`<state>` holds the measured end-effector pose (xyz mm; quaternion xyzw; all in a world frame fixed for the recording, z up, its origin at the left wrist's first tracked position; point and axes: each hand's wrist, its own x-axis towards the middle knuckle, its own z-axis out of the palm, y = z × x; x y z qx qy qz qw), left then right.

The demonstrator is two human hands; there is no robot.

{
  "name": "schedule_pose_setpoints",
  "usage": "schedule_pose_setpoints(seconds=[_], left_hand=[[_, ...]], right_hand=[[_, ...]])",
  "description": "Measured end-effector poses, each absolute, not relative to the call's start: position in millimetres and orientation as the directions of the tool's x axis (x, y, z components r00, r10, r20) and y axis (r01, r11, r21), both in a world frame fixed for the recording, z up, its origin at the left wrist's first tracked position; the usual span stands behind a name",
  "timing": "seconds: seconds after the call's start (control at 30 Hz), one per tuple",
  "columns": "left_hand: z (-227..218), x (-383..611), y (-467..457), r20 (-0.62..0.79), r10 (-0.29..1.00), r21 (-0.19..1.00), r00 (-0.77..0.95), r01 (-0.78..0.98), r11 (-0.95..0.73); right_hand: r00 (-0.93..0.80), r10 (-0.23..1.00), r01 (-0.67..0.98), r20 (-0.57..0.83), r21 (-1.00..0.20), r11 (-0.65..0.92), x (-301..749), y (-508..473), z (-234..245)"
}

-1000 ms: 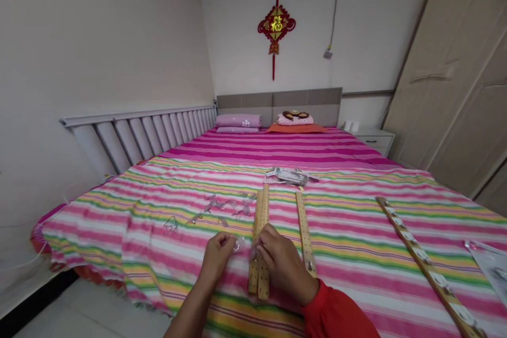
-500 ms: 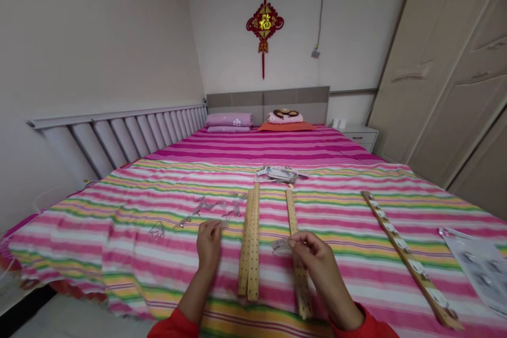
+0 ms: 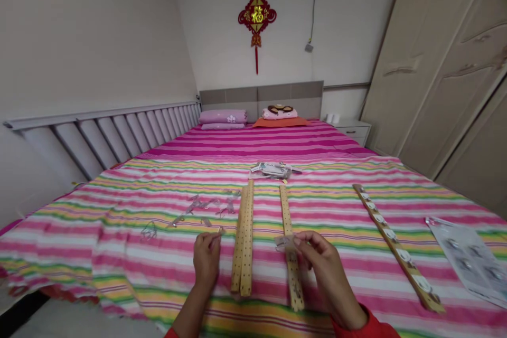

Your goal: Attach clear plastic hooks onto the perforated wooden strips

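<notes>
My right hand (image 3: 322, 264) pinches a clear adhesive hook (image 3: 282, 243) by its edge, over a wooden strip with holes (image 3: 285, 211). Small metal hooks (image 3: 295, 290) sit on that strip's near end. My left hand (image 3: 206, 260) is closed at the fingertips, with a small pale bit showing there that I cannot make out. Just beyond it, several clear hooks (image 3: 194, 205) lie scattered on the striped sheet (image 3: 130, 253). Between the hands, two more perforated wooden strips (image 3: 246, 248) lie side by side.
At the right lies a wooden strip with white round pads and hooks (image 3: 390, 234). Beside it is a clear blister pack (image 3: 463, 259). A heap of packaged items (image 3: 273, 170) lies beyond the strips. A tangled clear piece (image 3: 149, 230) is at the left.
My view has shifted slightly. A clear hook now lies on the sheet just beyond my left hand, which has drawn back a little. My right hand still holds its hook over the strip.
</notes>
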<state>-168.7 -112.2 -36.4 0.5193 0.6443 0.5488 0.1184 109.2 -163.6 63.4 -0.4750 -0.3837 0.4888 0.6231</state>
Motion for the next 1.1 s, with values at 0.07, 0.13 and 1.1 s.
schedule_pose_setpoints(seconds=[0.07, 0.13, 1.1], left_hand=[[-28.7, -171.1, -107.9, 0.286, 0.804, 0.921, -0.521, 0.380, -0.081], [-25.5, -175.7, -102.9, 0.129, 0.804, 0.981, -0.580, 0.195, -0.016], [-2.9, -162.5, -119.6, 0.419, 0.770, 0.715, -0.482, 0.697, 0.048]], right_hand=[[0.226, 0.974, -0.256, 0.007, -0.964, 0.066, 110.1, -164.6, 64.0], [0.227, 0.974, -0.261, 0.003, -0.963, 0.063, 110.9, -165.0, 63.9], [0.192, 0.977, -0.349, -0.092, -0.937, -0.020, 128.0, -159.5, 53.6]])
